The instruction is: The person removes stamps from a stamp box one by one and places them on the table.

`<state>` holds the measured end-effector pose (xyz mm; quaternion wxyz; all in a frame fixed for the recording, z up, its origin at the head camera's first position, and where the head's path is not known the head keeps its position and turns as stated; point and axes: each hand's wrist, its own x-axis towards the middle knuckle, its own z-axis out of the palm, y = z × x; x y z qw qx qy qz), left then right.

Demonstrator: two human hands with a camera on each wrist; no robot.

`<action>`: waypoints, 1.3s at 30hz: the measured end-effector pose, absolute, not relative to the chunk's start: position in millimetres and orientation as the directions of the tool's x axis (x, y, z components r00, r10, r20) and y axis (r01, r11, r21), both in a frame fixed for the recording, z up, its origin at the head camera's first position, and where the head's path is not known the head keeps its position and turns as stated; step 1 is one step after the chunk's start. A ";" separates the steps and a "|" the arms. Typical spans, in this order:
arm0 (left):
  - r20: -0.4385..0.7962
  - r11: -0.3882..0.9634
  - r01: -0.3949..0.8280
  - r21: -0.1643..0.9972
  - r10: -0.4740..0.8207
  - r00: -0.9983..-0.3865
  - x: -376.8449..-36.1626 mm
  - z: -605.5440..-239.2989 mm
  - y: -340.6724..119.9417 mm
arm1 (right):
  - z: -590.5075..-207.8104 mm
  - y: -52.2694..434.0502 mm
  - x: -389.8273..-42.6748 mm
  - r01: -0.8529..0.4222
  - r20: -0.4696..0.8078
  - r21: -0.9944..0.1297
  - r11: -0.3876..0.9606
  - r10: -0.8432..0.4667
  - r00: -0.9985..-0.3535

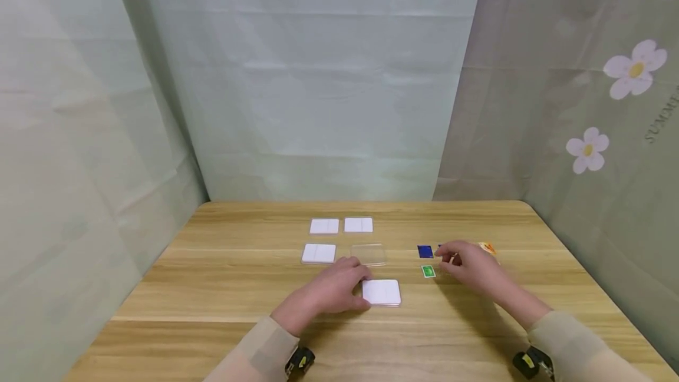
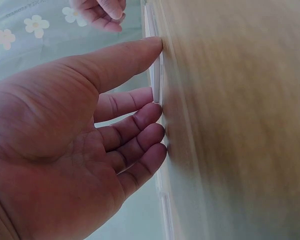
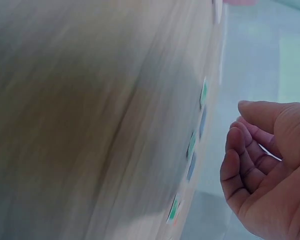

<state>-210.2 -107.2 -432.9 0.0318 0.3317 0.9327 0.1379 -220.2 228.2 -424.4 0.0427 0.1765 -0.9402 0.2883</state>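
Observation:
My left hand [image 1: 339,287] grips the left side of a flat clear case with a white card [image 1: 383,292], thumb at its near corner and forefinger at its far one. In the left wrist view the thin case [image 2: 157,82] shows edge-on between thumb and fingers. My right hand [image 1: 469,264] hovers with bent fingers over several small stamp-like squares. Nothing shows between its fingertips in the right wrist view. A dark blue square [image 1: 425,252] and a green white-bordered square [image 1: 428,272] lie left of it; an orange square [image 1: 487,247] is partly hidden behind it.
Behind the left hand lie white cards in clear cases [image 1: 324,226] [image 1: 358,225] [image 1: 319,253]. A clear case without a white card [image 1: 368,254] lies beside them. The wooden table [image 1: 212,287] ends at hanging cloth [image 1: 318,87] on the back and sides.

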 end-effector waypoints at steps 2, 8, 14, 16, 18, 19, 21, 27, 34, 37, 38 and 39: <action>0.027 0.743 0.605 0.285 0.625 -0.780 -209.8 -432.4 -107.3 | -425.2 220.1 -220.5 -0.364 0.173 -0.537 0.761 -0.323 -0.930; 0.017 0.747 0.598 0.293 0.621 -0.784 -209.0 -430.7 -107.4 | -427.4 202.0 -219.0 -0.401 0.156 -0.569 0.718 -0.384 -0.910; 0.009 0.756 0.588 0.286 0.612 -0.791 -208.7 -431.5 -106.5 | -429.7 186.5 -214.3 -0.428 0.116 -0.574 0.698 -0.449 -0.886; 0.011 0.757 0.588 0.285 0.611 -0.791 -209.0 -431.6 -106.3 | -428.9 181.6 -212.8 -0.426 0.093 -0.574 0.699 -0.461 -0.882; 0.014 0.757 0.588 0.284 0.610 -0.792 -208.9 -431.9 -106.2 | -428.6 177.2 -211.2 -0.427 0.079 -0.573 0.700 -0.471 -0.879; 0.015 0.756 0.590 0.283 0.611 -0.791 -209.0 -432.0 -106.1 | -428.3 175.3 -210.4 -0.431 0.075 -0.576 0.695 -0.480 -0.874; 0.018 0.754 0.593 0.283 0.614 -0.789 -209.1 -431.7 -105.8 | -427.9 171.9 -208.9 -0.439 0.071 -0.583 0.684 -0.495 -0.866; 0.026 0.750 0.603 0.272 0.620 -0.784 -209.4 -431.3 -104.5 | -431.0 165.0 -207.9 -0.462 0.067 -0.569 0.680 -0.521 -0.851; 0.036 0.742 0.614 0.270 0.629 -0.776 -209.5 -430.6 -104.0 | -432.0 160.0 -206.6 -0.478 0.057 -0.526 0.704 -0.531 -0.845; 0.033 0.742 0.612 0.272 0.629 -0.777 -209.9 -430.4 -104.4 | -431.7 158.1 -206.3 -0.472 0.039 -0.509 0.720 -0.528 -0.849; 0.033 0.742 0.611 0.275 0.628 -0.778 -210.2 -430.4 -104.7 | -431.7 157.5 -206.3 -0.471 0.036 -0.502 0.725 -0.526 -0.850; 0.032 0.743 0.609 0.277 0.627 -0.779 -210.5 -430.7 -104.9 | -431.7 156.9 -206.4 -0.470 0.034 -0.495 0.731 -0.524 -0.851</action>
